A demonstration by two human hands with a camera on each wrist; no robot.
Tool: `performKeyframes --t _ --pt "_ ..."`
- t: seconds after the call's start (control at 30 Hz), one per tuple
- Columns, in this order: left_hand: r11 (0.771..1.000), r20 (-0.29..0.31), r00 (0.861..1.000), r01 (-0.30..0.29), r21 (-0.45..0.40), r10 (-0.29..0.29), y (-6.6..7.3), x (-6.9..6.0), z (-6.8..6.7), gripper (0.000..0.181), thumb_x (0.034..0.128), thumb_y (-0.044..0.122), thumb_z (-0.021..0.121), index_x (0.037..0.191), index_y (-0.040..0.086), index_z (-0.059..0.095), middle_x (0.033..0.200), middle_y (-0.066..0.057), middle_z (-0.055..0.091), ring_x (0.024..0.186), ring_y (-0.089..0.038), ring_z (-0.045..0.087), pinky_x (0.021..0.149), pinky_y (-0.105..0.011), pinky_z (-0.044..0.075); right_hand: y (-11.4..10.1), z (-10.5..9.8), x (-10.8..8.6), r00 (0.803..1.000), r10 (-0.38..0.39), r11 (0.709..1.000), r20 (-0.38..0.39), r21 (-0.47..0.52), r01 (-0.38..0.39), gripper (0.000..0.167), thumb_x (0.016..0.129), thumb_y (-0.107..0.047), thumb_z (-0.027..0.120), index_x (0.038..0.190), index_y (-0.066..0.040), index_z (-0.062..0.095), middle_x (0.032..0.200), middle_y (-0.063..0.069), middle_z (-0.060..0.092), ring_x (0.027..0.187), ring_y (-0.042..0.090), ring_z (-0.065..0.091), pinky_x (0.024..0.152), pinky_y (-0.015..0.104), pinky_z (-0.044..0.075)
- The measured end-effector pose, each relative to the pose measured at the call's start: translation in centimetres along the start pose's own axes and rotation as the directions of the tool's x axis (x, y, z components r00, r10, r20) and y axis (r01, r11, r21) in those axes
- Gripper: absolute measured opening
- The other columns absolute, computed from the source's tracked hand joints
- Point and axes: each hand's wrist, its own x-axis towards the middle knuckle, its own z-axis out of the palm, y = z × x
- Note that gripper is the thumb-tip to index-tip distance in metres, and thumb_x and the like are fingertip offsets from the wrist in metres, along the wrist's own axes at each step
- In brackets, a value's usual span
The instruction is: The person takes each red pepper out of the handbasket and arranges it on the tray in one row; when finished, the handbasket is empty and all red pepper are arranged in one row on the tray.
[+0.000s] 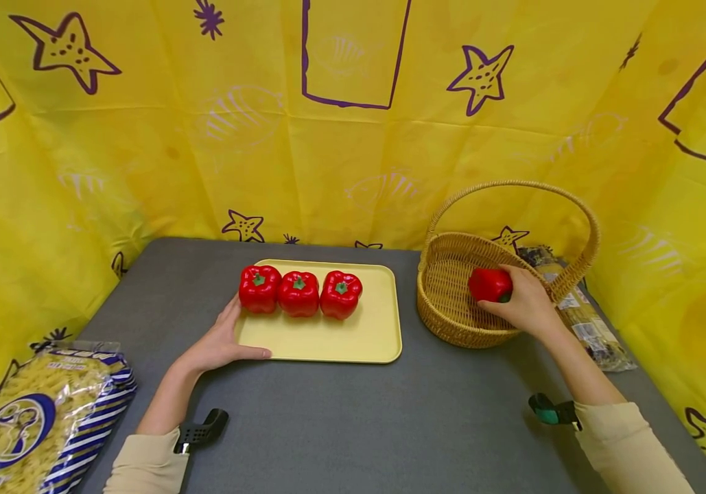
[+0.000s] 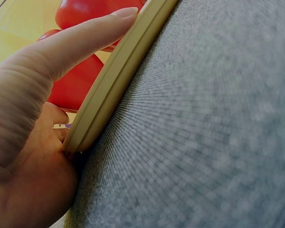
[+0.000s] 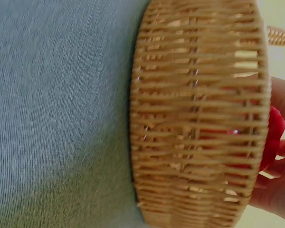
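Observation:
My right hand (image 1: 525,302) grips a red bell pepper (image 1: 488,283) inside the wicker basket (image 1: 451,322). Through the weave in the right wrist view, red shows beside the fingers; whether the pepper touches the basket floor I cannot tell. Spread around the front left corner of a pale yellow tray (image 1: 371,336), my left hand (image 1: 219,343) rests against it. Its thumb (image 2: 85,40) lies straight along the rim, and the other fingers reach up the left side. Three red bell peppers stand in a row on the tray: left (image 1: 259,291), middle (image 1: 298,295), right (image 1: 341,295).
A bag of pasta (image 1: 50,418) lies at the front left. Behind the basket's right side, another clear package (image 1: 587,322) is partly hidden. The basket's tall handle (image 1: 513,184) arches above its rim. Yellow patterned cloth (image 1: 340,151) hangs around the grey table (image 1: 359,425).

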Motion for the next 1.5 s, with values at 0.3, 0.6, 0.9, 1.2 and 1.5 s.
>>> performKeyframes --t 0.3,0.6,0.9,1.2,1.5 --pt "1.0 0.003 1.0 0.009 -0.003 -0.009 0.1 0.0 0.0 0.127 0.0677 0.039 0.088 0.158 0.014 0.001 0.161 -0.019 -0.003 0.143 -0.043 0.003 0.106 -0.071 0.012 -2.1 -0.1 -0.4 0.999 -0.042 0.999 -0.007 0.024 0.042 0.08 0.081 -0.03 0.079 0.138 0.012 0.04 0.127 0.034 0.05 0.11 0.05 0.049 0.085 0.063 0.045" --pt "1.0 0.005 1.0 0.017 0.001 -0.017 -0.1 0.1 0.1 0.127 0.0677 0.04 0.087 0.158 0.015 0.001 0.161 -0.018 -0.003 0.144 -0.042 0.002 0.107 -0.071 0.011 -4.2 -0.1 -0.6 0.998 -0.064 0.997 -0.009 0.037 0.064 0.08 0.08 -0.034 0.08 0.138 0.006 0.042 0.129 0.029 0.051 0.113 0.047 0.048 0.088 0.063 0.044" --pt "1.0 0.003 1.0 0.008 -0.01 -0.008 0.1 -0.1 0.0 0.126 0.0676 0.038 0.088 0.158 0.016 0.002 0.161 -0.018 -0.002 0.143 -0.043 0.004 0.106 -0.071 0.012 -6.4 0.2 -0.7 0.989 -0.139 0.987 -0.057 0.071 0.143 0.075 0.075 -0.029 0.084 0.134 0.0 0.047 0.124 0.021 0.053 0.109 0.038 0.051 0.083 0.057 0.049" --pt "1.0 -0.001 1.0 0.0 -0.003 0.0 -0.3 0.1 0.1 0.127 0.0675 0.04 0.088 0.158 0.016 0.002 0.161 -0.018 -0.002 0.144 -0.042 0.003 0.106 -0.071 0.012 -8.3 0.5 -0.8 0.981 -0.182 0.978 -0.067 0.091 0.188 0.072 0.075 -0.029 0.084 0.136 -0.009 0.05 0.123 0.015 0.053 0.105 0.034 0.054 0.081 0.054 0.052" --pt "1.0 0.006 1.0 0.017 -0.002 -0.017 -0.3 0.2 0.1 0.128 0.0676 0.041 0.087 0.158 0.017 0.0 0.161 -0.017 -0.003 0.144 -0.042 0.003 0.107 -0.07 0.011 -9.4 1.4 -0.2 0.963 -0.254 0.959 -0.091 0.102 0.263 0.074 0.072 -0.026 0.087 0.136 -0.014 0.052 0.123 0.011 0.054 0.101 0.028 0.056 0.078 0.046 0.053"
